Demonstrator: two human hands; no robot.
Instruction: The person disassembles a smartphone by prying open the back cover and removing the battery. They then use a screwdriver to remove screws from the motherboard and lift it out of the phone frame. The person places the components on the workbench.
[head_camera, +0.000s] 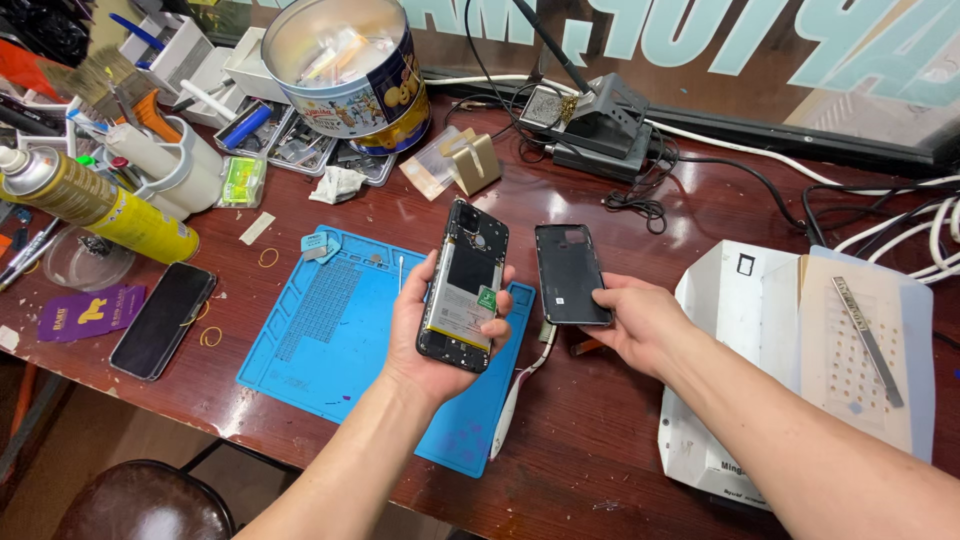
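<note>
Left hand (445, 330) grip closed around opened phone (464, 287), above blue mat (330, 330); right hand (640, 320) pinches back cover (570, 273).

blue mat (330, 330), black back cover (570, 272), yellow spray can (105, 205), reddish-brown table (600, 420)

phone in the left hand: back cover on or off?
Off. The phone in the left hand shows its battery and bare insides; the right hand holds the dark back cover apart.
</note>
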